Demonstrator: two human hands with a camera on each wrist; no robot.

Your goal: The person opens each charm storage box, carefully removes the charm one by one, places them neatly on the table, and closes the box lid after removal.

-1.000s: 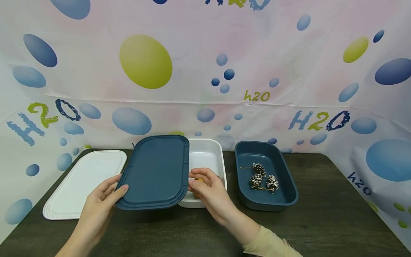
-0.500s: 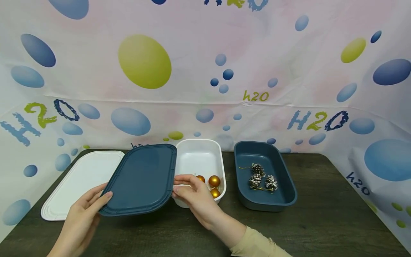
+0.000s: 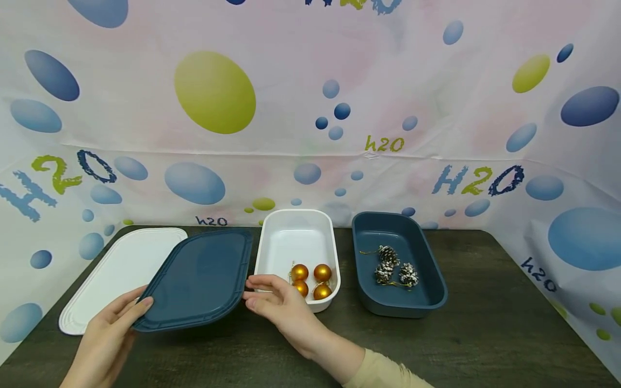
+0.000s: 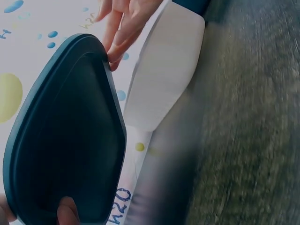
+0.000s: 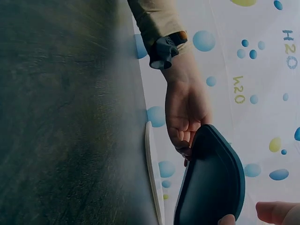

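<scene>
My left hand [image 3: 109, 328] grips the near left corner of a dark blue rectangular lid [image 3: 199, 277], thumb on its top face and fingers beneath. The lid is held tilted above the table, overlapping the white lid [image 3: 116, 269] in the head view. At its right edge is my right hand [image 3: 286, 310], fingers fairly straight and fingertips right by the rim. In the left wrist view the right fingers [image 4: 115, 49] meet the lid's far edge. Behind the right hand stands a white container [image 3: 297, 242] with several gold ball ornaments [image 3: 322, 272] in its near end.
A dark blue container [image 3: 402, 307] stands to the right, holding three frosted pine cones [image 3: 388, 264] with gold strings. The dark wooden table [image 3: 509, 312] runs up to a printed backdrop [image 3: 310, 70] with bubbles and lettering.
Both hands have moved left and slightly down with the blue lid, away from the white container. The gold balls, hidden at first behind hand and lid, now show.
</scene>
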